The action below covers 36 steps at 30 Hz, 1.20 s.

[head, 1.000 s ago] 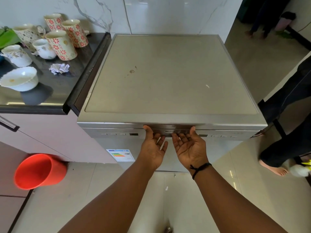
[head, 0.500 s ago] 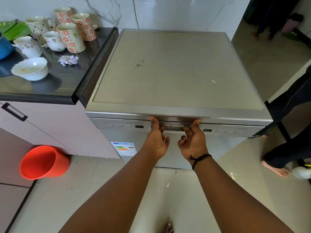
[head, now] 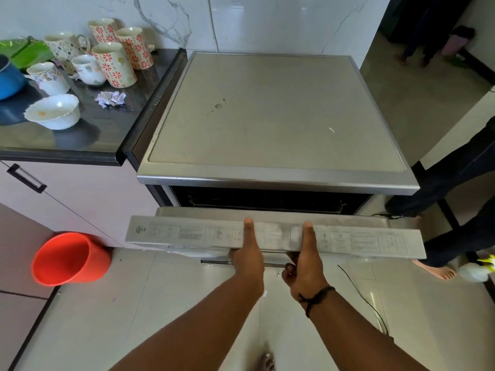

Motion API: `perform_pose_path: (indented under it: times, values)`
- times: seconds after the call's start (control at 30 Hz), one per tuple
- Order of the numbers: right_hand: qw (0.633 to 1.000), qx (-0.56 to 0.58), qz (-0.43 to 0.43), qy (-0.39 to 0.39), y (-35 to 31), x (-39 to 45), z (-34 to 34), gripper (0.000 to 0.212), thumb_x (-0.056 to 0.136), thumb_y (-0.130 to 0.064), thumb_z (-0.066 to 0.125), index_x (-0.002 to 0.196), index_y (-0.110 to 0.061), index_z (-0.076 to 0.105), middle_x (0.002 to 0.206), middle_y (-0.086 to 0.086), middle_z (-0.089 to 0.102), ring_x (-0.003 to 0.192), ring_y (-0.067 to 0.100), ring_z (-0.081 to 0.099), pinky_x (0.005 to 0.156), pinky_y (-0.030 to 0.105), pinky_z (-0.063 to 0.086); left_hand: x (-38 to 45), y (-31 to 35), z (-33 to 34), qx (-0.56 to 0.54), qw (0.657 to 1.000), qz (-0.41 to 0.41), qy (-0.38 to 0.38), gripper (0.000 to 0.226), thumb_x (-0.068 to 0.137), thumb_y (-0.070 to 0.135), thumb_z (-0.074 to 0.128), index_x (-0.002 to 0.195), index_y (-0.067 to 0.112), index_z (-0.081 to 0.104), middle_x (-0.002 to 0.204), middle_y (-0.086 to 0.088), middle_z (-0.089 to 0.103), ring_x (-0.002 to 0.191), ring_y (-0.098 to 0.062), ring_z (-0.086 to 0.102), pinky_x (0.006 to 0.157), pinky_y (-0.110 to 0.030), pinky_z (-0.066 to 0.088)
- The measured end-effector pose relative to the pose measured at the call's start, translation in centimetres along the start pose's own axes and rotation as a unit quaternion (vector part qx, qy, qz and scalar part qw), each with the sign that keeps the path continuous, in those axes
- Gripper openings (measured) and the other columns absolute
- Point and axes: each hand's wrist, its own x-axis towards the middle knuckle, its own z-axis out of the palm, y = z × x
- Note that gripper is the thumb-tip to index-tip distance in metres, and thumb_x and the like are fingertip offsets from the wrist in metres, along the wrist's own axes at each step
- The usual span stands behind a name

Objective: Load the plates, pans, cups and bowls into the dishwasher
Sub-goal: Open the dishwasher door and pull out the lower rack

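Left hand (head: pixel 247 257) and right hand (head: pixel 306 263) grip the partly open dishwasher door (head: pixel 273 235), thumbs on top.

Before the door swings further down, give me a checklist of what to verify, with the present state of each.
1. Both hands on the dishwasher door: ok; left hand and right hand grip its top edge, thumbs on top.
2. Door unlatched: ok; a dark gap shows above it.
3. Floor under the door's swing: cannot tell; the door hides it.
4. Orange bucket out of the path: ok; it stands off to the left.
5. Racks free inside: cannot tell; too dark.
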Motion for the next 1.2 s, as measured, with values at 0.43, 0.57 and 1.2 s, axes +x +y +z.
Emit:
perform_pose_path:
  times: [0.43, 0.57, 1.2]
  values:
    - [0.928, -0.364, -0.046, 0.064, 0.9, -5.5, -7.5, 0.128, 0.047, -0.092, 0.054, 0.141, -0.005, 0.042, 0.145, 0.016, 0.043, 0.131, 0.034, 0.042, 0.111, 0.044, 0.034, -3.6, -2.4, -9.9, 0.395, 0.853, 0.294, 0.175, 0.145, 0.05, 0.082, 0.062, 0.144, 0.022, -0.029, 0.156, -0.015, -0.027, 0.143, -0.031, -0.024, 0.114, -0.047, -0.009]
    - [0.842, -0.511, 0.014, 0.173, 2.0, -7.6, -8.1, 0.147, 0.053, -0.09, 0.053, 0.149, 0.003, -0.006, 0.157, 0.026, -0.009, 0.143, 0.049, 0.0, 0.114, 0.062, 0.007, -3.9, -2.8, -12.3, 0.573, 0.732, 0.346, 0.126, 0.135, 0.062, 0.081, 0.059, 0.147, 0.017, -0.024, 0.156, -0.015, -0.027, 0.14, -0.033, -0.03, 0.11, -0.049, -0.018]
    - [0.456, -0.877, -0.065, -0.136, 25.7, -2.6, -23.2, 0.111, 0.076, -0.075, 0.049, 0.151, -0.023, -0.015, 0.159, 0.017, -0.01, 0.145, 0.042, -0.003, 0.117, 0.052, 0.002, -0.2, -27.4, -26.0, 0.84, 0.46, 0.237, -0.165, 0.111, 0.087, 0.05, 0.058, 0.137, 0.023, -0.037, 0.156, -0.012, -0.028, 0.13, -0.035, -0.041, 0.109, -0.045, -0.024]
